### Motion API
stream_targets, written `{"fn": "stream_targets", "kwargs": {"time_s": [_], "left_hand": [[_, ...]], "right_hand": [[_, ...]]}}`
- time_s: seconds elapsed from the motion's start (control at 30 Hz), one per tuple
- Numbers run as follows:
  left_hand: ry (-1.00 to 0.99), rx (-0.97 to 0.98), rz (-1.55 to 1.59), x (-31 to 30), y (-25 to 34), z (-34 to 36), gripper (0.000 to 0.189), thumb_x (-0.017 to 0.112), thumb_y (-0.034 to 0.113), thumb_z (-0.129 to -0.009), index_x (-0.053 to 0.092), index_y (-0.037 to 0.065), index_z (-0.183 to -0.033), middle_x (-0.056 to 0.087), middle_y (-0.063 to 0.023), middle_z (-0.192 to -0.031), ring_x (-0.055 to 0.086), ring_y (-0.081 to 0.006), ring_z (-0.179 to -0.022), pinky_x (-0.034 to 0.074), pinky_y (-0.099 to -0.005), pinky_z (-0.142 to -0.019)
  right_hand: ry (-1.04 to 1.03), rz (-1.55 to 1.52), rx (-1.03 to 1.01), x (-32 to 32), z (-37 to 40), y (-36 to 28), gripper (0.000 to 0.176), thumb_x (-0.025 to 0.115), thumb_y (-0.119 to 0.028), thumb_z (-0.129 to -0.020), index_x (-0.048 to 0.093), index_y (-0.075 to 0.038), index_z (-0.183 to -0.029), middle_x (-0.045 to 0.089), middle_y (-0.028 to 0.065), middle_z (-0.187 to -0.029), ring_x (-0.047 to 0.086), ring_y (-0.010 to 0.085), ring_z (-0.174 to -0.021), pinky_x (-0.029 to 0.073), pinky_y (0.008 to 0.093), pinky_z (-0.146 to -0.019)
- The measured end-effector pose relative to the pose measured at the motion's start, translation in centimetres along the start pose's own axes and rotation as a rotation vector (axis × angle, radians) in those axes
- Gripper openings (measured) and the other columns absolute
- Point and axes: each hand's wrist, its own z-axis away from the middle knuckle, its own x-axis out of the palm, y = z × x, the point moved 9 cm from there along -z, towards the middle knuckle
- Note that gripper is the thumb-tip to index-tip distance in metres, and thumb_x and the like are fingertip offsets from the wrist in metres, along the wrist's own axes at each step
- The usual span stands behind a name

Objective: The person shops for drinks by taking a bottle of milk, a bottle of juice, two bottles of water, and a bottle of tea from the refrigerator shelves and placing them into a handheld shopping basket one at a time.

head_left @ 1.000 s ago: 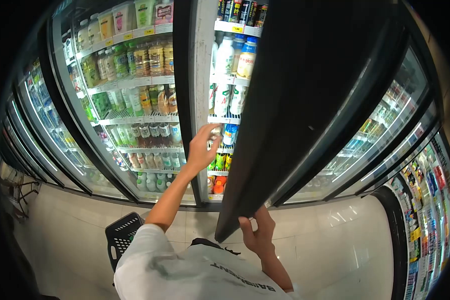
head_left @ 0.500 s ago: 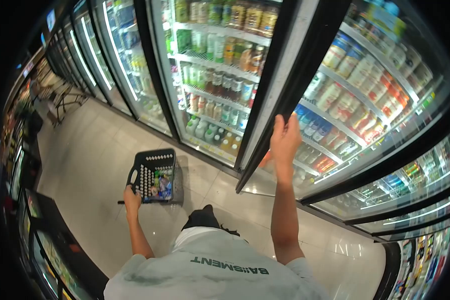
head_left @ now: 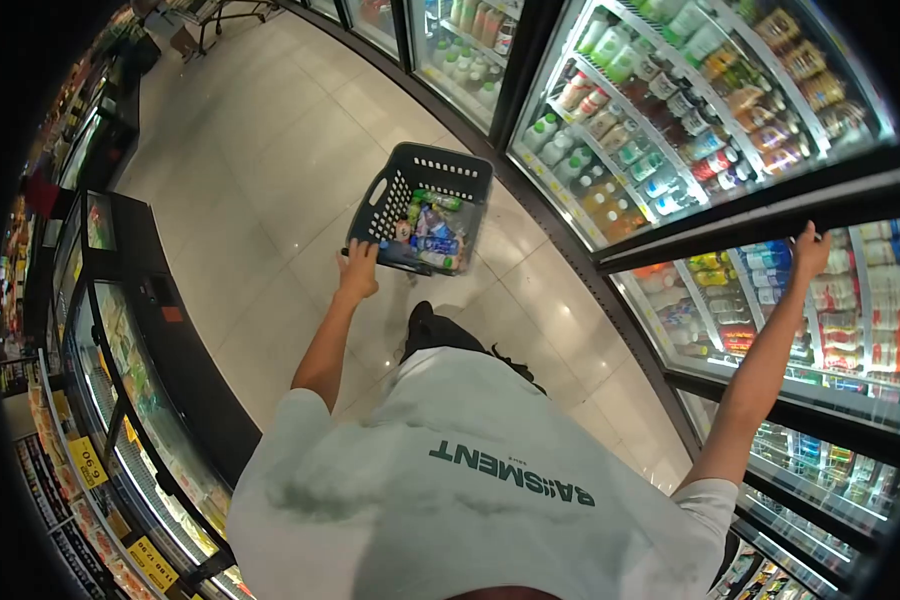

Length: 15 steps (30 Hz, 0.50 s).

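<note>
My left hand (head_left: 360, 268) is at the near end of a dark grey shopping basket (head_left: 470, 175), fingers over its black handle (head_left: 398, 262) and thumb out to the side. Inside the basket lie several packaged goods (head_left: 435, 232), among them green and blue ones. Far to the right, my right arm is stretched out. The fingertips of my right hand (head_left: 810, 252) rest at the black-framed edge of a glass cooler door (head_left: 760, 225), slightly apart, holding nothing loose. Rows of bottles and cans (head_left: 835, 295) show behind this door's glass.
Another cooler (head_left: 660, 110) with shelves of bottles stands ahead on the right. Low black chest freezers (head_left: 170, 330) line the left side, with yellow price tags (head_left: 88, 462). Pale floor tiles (head_left: 270, 170) run between them. A cart (head_left: 215, 15) is at the far end.
The cooler door has swung toward its frame, with my right hand following at its edge. My view has turned, and the basket now appears farther right and higher.
</note>
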Motion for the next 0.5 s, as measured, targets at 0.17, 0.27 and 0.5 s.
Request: {"fn": "stream_targets", "kwargs": {"time_s": [0.17, 0.27, 0.5], "left_hand": [[-0.252, 0.165, -0.048, 2.5, -0.6, -4.3, 0.033, 0.063, 0.009, -0.07, 0.065, 0.005, -0.102, 0.065, -0.0163, -0.107, 0.056, -0.034, -0.112, 0.028, -0.0586, -0.105], [-0.402, 0.257, -0.009, 3.4, -0.4, -5.5, 0.022, 0.061, 0.013, -0.068, 0.071, 0.004, -0.086, 0.069, -0.0181, -0.093, 0.065, -0.0347, -0.093, 0.042, -0.0512, -0.094], [-0.474, 0.318, 0.015, 2.7, 0.2, -5.3, 0.026, 0.06, 0.017, -0.065, 0.073, 0.004, -0.084, 0.069, -0.0215, -0.091, 0.067, -0.036, -0.089, 0.052, -0.0466, -0.079]], "right_hand": [[-0.356, 0.191, 0.152, 0.5, 0.8, 1.6, 0.05, 0.058, -0.044, -0.085, 0.061, -0.004, -0.115, 0.07, 0.0195, -0.094, 0.068, 0.0345, -0.086, 0.053, 0.045, -0.075], [-0.688, 0.294, -0.085, 7.5, 8.0, 3.6, 0.053, 0.053, -0.049, -0.085, 0.063, -0.005, -0.113, 0.068, 0.0223, -0.092, 0.067, 0.0384, -0.087, 0.051, 0.0472, -0.075], [-1.622, -0.633, 0.543, 9.5, 53.1, -22.7, 0.019, 0.054, -0.015, -0.089, 0.057, -0.002, -0.104, 0.068, 0.0108, -0.087, 0.068, 0.0196, -0.065, 0.056, 0.0316, -0.056]]}}
